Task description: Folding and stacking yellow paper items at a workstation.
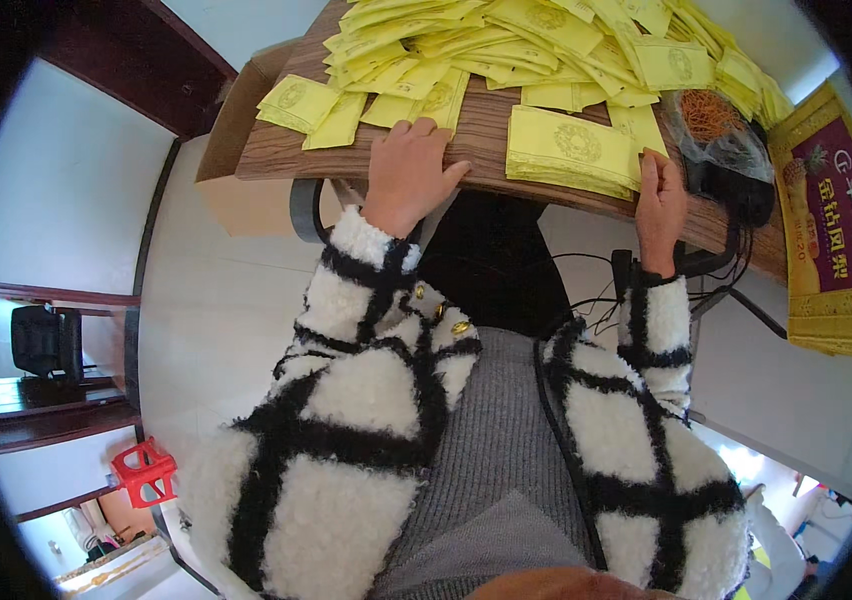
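A neat stack of flat yellow paper packets [568, 148], printed with a dark round emblem, lies at the table's front edge. My right hand [660, 210] is at the stack's right end, its fingers close together and pinching the corner. To the left, my left hand [409, 178] rests over the table edge with the thumb spread away and the fingertips against loose yellow packets [437, 108]. Nothing shows in the left hand's grasp. Behind both hands rises a large loose heap of the same packets [506, 40].
Orange rubber bands [708, 115] sit in a clear plastic bag at the table's right. Beside it stands a yellow and maroon carton [831, 220]. An open cardboard box [231, 160] is by the table's left end. Black cables [601, 300] hang below. A red stool [144, 472] stands far left.
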### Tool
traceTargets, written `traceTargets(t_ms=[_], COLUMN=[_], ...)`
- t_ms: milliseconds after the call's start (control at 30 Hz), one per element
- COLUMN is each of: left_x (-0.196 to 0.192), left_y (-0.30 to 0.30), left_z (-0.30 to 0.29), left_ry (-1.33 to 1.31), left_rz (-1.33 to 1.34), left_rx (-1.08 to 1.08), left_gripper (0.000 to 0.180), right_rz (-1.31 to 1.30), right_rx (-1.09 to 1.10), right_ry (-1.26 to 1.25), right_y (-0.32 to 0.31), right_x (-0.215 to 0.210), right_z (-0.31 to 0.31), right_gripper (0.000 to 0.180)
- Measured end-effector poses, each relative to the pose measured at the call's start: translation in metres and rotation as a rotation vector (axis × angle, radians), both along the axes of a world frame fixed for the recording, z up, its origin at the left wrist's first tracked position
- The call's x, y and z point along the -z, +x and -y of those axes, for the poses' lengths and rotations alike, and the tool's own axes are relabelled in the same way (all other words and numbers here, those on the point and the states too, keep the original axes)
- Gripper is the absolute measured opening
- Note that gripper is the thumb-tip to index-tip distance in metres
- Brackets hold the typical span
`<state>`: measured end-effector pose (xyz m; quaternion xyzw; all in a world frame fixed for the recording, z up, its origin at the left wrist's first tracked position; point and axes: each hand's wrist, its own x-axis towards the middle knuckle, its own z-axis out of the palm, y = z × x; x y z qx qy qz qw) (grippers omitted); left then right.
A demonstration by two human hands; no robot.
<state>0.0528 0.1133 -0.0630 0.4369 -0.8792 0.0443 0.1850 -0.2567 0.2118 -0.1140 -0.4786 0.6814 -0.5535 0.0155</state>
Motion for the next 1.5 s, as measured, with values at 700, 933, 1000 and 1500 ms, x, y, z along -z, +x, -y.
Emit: traceTargets(t_ms=[700, 933, 1000, 1500], left_x=[0.004, 0.011, 0.016, 0.015], left_y=[0.020, 0.022, 0.030, 0.036], left_z=[-0.018, -0.017, -0.016, -0.014], left_ry=[-0.047, -0.038, -0.031, 0.203], left_rz=[-0.169, -0.077, -0.134, -1.265], left_rx=[0.057, 0.095, 0.111, 0.199], left_gripper=[0.058, 0.044, 0.035, 0.021], right_rz=[-0.022, -0.003, 0.015, 0.163], right_rx=[-0.008, 0.026, -0.008, 0.029], right_ry=[-0.039, -0.074, -0.103, -0.239], right_y=[-0.005, -0.011, -0.002, -0.010], right_x=[0.008, 0.011, 0.003, 0.015], right_z=[0.001, 0.002, 0.001, 0.004], right_gripper=[0.033, 0.032, 0.032, 0.026])
